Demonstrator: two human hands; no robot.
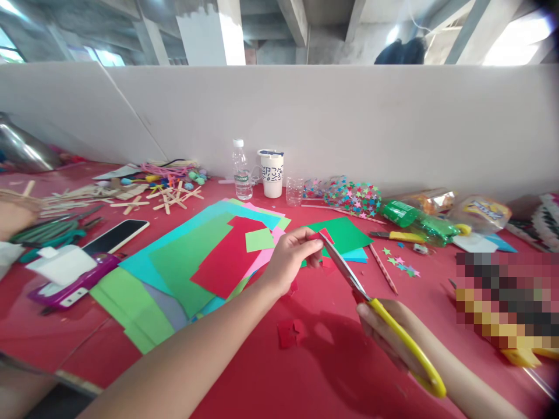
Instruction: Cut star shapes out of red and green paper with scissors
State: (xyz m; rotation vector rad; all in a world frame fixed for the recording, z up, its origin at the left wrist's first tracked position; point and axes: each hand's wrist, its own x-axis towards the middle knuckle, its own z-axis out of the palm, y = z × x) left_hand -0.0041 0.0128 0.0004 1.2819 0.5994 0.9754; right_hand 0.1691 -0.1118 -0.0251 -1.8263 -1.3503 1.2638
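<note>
My left hand [293,256] pinches a small piece of red paper [326,235] between thumb and fingertips above the table. In my right hand [393,329] is a pair of scissors with yellow handles [408,346]; their blades point up and left and reach the red paper at my left fingertips. The blades look nearly closed. Below, a red paper scrap [290,334] with a star-shaped hole lies on the red table. A dark green sheet [345,233] is just behind my left hand, and a larger red sheet [231,256] lies on coloured sheets to its left.
Along the back stand a water bottle [242,171] and a white cup [273,174]. Clear plastic with star confetti [358,196], a green bottle [402,214] and a yellow cutter [406,237] lie right. At left are a phone [120,234], craft sticks [174,198] and another person's hand [15,215].
</note>
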